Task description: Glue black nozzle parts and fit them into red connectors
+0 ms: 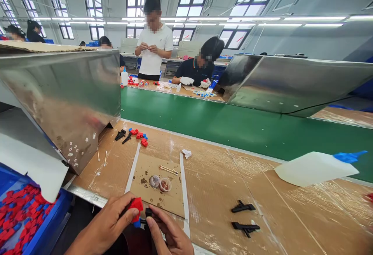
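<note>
Just off the table's near edge, my left hand (112, 218) is closed around a small red and blue plastic piece (136, 207). Close beside it, my right hand (169, 229) pinches a black plastic part (148, 212). The two pieces meet or nearly meet; I cannot tell whether they are joined. Beyond my hands lies a cardboard square (142, 191) bearing two small round cups (165, 185) and several cotton swabs (169, 170). Two similar black parts (245, 227) rest on the table to the right.
A blue bin (37, 224) of red and blue pieces stands at left, under a metal housing (75, 103). More pieces (141, 135) lie at the table's back. A white bottle (314, 168) lies at right. Across the green belt (204, 115), two people (155, 39) work.
</note>
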Motion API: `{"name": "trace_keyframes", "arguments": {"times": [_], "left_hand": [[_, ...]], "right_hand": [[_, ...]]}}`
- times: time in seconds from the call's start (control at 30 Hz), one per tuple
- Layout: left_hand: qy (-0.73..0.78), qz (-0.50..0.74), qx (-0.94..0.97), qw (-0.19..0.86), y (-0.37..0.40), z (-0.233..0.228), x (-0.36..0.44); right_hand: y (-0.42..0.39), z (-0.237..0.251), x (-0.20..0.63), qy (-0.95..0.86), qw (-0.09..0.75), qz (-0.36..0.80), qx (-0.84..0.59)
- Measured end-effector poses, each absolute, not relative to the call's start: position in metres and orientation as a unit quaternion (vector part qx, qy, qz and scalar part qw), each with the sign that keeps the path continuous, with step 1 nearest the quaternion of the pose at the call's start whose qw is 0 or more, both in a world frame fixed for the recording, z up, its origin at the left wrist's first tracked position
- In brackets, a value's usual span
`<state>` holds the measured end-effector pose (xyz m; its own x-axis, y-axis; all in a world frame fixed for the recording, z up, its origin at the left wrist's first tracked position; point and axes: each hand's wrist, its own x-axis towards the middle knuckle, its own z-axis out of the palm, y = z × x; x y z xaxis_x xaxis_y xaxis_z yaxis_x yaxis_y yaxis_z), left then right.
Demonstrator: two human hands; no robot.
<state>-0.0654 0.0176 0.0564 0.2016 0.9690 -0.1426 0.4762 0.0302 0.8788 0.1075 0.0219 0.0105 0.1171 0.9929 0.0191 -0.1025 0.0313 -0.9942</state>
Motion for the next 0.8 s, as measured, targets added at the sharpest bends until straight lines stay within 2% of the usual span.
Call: {"name": "trace_keyframes", "arguments": {"times": [0.23,0.53,0.67,0.8], "left_hand": [[0.567,0.285,0.631,0.446,0.016,0.054,-0.06],[0.546,0.361,0.617,0.437,0.015,0.041,-0.043],[0.552,0.355,0.624,0.424,0.015,0.035,-0.04],[0.55,0.363,0.596,0.459,0.015,0.035,-0.04]], "right_hand": [[0.025,0.014,0.116,-0.49,0.513,0.523,-0.473],[0.029,0.026,0.116,-0.385,0.5,0.618,-0.468],[0.032,0.028,0.116,-0.383,0.499,0.623,-0.465],[0.032,0.02,0.119,-0.449,0.486,0.58,-0.475]]}}
